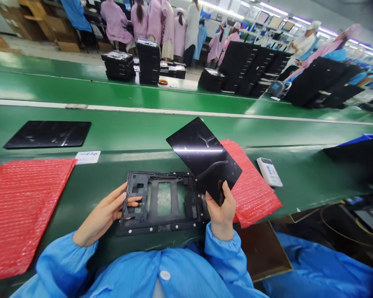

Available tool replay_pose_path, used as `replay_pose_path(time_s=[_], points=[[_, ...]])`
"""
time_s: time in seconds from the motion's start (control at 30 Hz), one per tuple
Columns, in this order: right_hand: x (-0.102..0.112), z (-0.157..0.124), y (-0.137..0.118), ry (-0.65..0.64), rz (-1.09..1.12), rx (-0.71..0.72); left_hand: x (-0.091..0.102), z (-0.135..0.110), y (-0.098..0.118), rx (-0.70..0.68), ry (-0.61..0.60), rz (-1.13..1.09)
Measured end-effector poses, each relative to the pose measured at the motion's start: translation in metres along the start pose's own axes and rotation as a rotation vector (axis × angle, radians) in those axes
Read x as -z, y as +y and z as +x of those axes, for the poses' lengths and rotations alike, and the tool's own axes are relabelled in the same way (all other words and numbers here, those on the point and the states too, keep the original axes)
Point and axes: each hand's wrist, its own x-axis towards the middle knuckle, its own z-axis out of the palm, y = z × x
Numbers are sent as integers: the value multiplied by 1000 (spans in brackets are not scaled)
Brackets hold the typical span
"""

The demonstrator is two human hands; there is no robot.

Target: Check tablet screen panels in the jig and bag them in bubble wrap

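Observation:
My left hand [107,211] grips the left edge of a black frame fixture [152,203], its fingers reaching under and showing through the cut-outs. The fixture has rectangular openings and silver round studs along its rim. In my right hand [221,213] a glossy black screen panel [205,155] is pinched at its lower corner, between thumb and fingers. The panel is tilted, held above and to the right of the fixture, partly covering a red bubble-wrap bag [251,186]. Light reflections and small specks show on the panel's surface.
Another black panel [49,134] lies at the left, above a second red bubble-wrap bag [25,211] and a white label [88,157]. A small white box [269,172] rests right of the red bag. Stacked black trays [148,62] stand across the green bench [127,124]; several people work beyond.

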Motion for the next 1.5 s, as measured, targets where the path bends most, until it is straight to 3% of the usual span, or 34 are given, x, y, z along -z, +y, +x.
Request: replay_pose_path(time_s=[0.07, 0.2, 0.27, 0.37, 0.53, 0.63, 0.7, 0.8, 0.9, 1.0, 1.5], points=[[1, -2, -1, -2, -24, 5, -1, 4, -2, -68, 51, 240], [10, -4, 1, -4, -150, 23, 2, 13, -7, -339, 272, 1012], [16, -5, 4, 1, -194, 12, 4, 17, -9, -411, 339, 1195], [22, -12, 9, -59, -274, -10, 2, 20, -6, -464, 317, 1045], [23, -31, 13, -248, -491, -103, -9, 14, 10, -225, -73, 217], [23, -34, 13, -365, -663, -107, -11, 9, 16, -205, -212, 6], [26, -30, 15, -436, -781, -54, -9, 8, 14, -255, -204, 32], [35, -21, 20, -426, -1019, 102, -4, 11, 3, -320, -124, 153], [44, -15, 27, -382, -1276, 272, 1, 16, -9, -395, 57, 461], [48, -15, 32, -390, -1382, 358, 5, 20, -16, -498, 167, 725], [49, -17, 33, -403, -1376, 345, 9, 26, -23, -536, 171, 844]])
